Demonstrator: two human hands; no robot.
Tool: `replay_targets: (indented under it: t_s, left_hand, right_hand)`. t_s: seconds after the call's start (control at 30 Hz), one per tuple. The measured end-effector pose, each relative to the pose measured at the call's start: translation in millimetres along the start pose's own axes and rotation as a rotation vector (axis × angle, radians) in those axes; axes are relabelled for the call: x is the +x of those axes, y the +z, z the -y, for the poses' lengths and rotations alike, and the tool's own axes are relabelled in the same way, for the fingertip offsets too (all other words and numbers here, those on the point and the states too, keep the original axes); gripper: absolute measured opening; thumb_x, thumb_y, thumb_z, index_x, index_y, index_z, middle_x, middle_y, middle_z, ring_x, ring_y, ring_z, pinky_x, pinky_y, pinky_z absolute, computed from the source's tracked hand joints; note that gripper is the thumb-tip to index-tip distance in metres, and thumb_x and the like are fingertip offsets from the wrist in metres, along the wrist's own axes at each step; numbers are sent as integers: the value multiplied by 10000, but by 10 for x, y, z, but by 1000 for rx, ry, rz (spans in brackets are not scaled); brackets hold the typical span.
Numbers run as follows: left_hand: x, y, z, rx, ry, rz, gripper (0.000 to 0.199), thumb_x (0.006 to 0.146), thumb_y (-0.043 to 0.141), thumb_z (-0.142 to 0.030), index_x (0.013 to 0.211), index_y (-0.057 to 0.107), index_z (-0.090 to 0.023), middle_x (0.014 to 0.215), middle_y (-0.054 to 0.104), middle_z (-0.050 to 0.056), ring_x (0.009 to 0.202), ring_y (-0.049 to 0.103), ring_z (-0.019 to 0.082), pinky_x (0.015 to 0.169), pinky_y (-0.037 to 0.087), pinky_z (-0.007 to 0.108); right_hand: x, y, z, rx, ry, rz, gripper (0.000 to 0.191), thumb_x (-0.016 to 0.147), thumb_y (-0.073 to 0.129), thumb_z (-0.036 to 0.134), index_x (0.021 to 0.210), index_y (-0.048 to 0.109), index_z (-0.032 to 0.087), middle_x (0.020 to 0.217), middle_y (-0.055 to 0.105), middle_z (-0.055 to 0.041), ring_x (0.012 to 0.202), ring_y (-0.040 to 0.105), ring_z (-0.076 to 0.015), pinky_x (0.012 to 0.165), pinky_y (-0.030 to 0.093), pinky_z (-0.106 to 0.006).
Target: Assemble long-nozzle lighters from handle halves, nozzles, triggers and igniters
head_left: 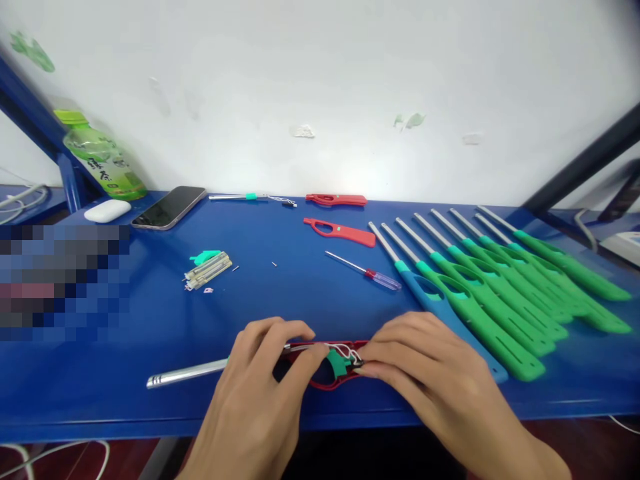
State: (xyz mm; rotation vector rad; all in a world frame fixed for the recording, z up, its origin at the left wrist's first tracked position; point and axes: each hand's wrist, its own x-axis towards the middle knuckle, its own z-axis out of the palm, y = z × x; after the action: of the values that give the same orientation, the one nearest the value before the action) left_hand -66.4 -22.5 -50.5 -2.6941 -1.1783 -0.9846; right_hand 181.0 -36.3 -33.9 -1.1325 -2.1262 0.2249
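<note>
At the table's front edge lies an opened long-neck lighter [325, 383], a red shell half with a green trigger [340, 364] and thin white wires [345, 348] inside. Its silver tube [186, 373] sticks out to the left. My left hand [265, 380] is closed around the lighter where the tube meets the shell, thumb and forefinger near the trigger. My right hand [425, 367] pinches at the wires and a small black part [357, 364] in the shell; its fingers hide the handle end.
Several assembled green lighters [500, 313] and a blue one [440, 310] lie at right. A screwdriver [383, 279], two red shell halves [350, 233], a tube with wires [250, 197], clear fuel tanks [207, 270], screws [274, 264], a phone [171, 208], a white case [107, 211] and a bottle [107, 160] lie behind.
</note>
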Motion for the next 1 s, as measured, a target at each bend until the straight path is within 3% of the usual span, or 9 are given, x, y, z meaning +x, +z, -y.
replay_targets:
  t_s: [0.13, 0.33, 1.0]
  left_hand:
    - [33, 6, 7, -39, -13, 19, 354, 1040, 497, 7, 1243, 669, -227, 1164, 683, 28, 1033, 606, 169, 894, 501, 330]
    - [88, -9, 0, -122, -33, -13, 243, 1088, 481, -79, 1123, 668, -228, 1068, 703, -14, 949, 632, 139, 885, 489, 301]
    - [21, -47, 34, -95, -42, 35, 280, 1070, 489, -64, 1206, 659, -239, 1149, 673, 14, 962, 649, 142, 848, 521, 285]
  right_hand:
    - [-11, 1, -8, -9, -26, -10, 123, 1088, 604, 253, 1090, 726, 271, 1035, 775, 60, 977, 649, -141, 966, 439, -306]
    - [-44, -13, -14, 6, -24, 0, 106, 1059, 645, 198, 1107, 713, 264, 1051, 765, 59, 1017, 641, -138, 1001, 444, -287]
    - [-35, 1, 8, -43, -11, -22, 142, 1084, 612, 294, 1075, 751, 271, 1017, 789, 53, 1006, 673, -144, 965, 475, -309]
